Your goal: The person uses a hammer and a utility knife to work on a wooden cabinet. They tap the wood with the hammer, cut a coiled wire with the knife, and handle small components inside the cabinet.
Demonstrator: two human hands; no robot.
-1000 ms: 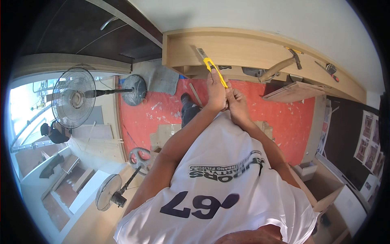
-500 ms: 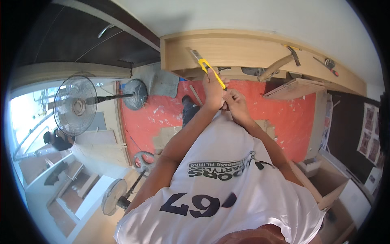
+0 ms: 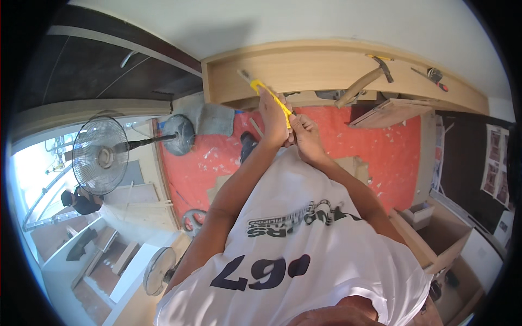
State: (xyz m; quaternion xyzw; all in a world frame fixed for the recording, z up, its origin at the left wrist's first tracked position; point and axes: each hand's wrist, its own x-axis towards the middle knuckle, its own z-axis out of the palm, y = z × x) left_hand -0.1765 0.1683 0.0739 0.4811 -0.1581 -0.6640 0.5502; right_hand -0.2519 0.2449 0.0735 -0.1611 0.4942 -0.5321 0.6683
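My left hand [image 3: 274, 117] is wrapped round a yellow utility knife [image 3: 280, 105], its metal blade end pointing up and to the left, over the pale wooden shelf [image 3: 326, 70]. Close against it, my right hand [image 3: 306, 133] has its fingers closed in a pinch at the knife's rear end. The fingers partly cover that end, so the exact contact is hard to see. Both hands are held in front of my white shirt, above the red floor.
On the shelf lie a hammer [image 3: 387, 70] and a screwdriver [image 3: 430, 80]. Wooden panels [image 3: 389, 113] lean below it. A standing fan [image 3: 103, 155] is at left, with a second fan [image 3: 159, 271] nearer. An open wooden drawer box [image 3: 435, 231] stands at right. Another person [image 3: 84, 201] is far left.
The knife and both hands have shifted a little to the left, and the view has turned slightly. The knife's black rear end, visible before, is now covered by my fingers.
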